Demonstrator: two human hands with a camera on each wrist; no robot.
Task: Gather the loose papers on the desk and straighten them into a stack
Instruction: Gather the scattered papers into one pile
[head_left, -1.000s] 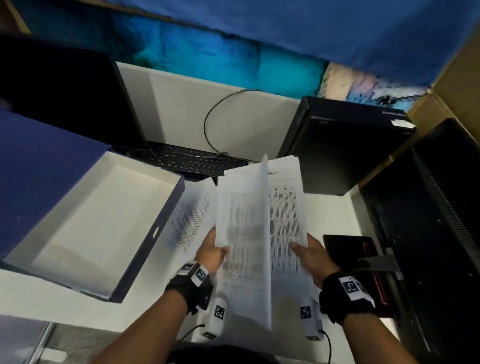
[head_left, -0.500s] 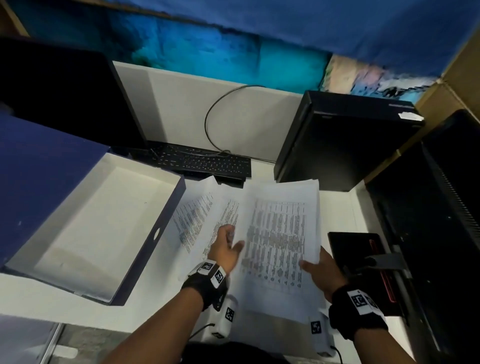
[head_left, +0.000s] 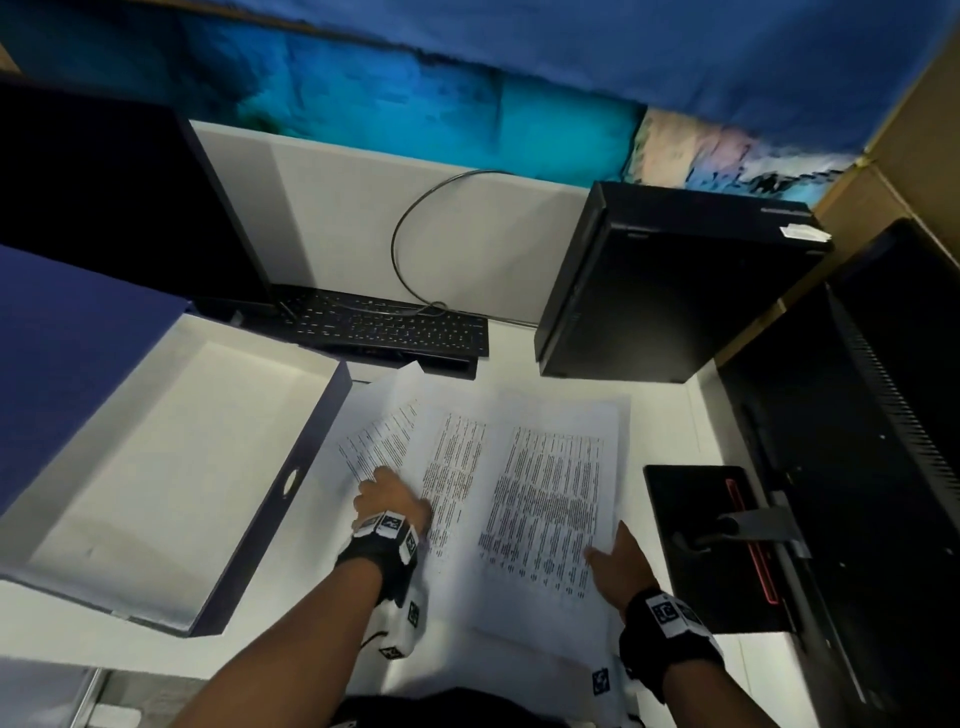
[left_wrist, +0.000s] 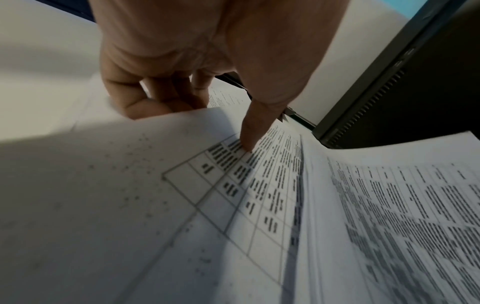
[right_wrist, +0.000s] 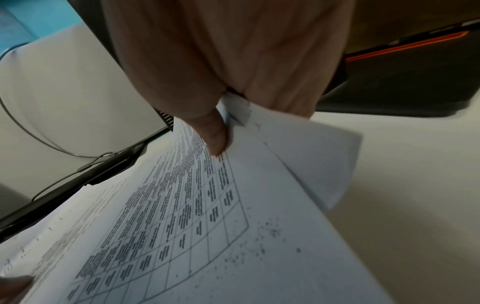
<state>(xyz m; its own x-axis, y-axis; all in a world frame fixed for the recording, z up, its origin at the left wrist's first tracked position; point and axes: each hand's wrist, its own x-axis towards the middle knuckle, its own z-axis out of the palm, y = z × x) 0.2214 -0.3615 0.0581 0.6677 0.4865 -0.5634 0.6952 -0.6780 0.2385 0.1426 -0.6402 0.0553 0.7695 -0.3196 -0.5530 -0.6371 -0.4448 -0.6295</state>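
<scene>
While both hands pinch side edges, papers (head_left: 545, 499) lie fanned, long axis toward keyboard (head_left: 395, 325).

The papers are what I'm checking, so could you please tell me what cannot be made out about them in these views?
- Print on the papers: too small in the head view, smeared by blur in both wrist views.
- Sheet count: overlapping pages hide the lower ones.
- Right hand fingers: under the papers in the right wrist view; only the thumb shows.
- Left hand fingertips: tucked behind a lifted sheet edge in the left wrist view.
</scene>
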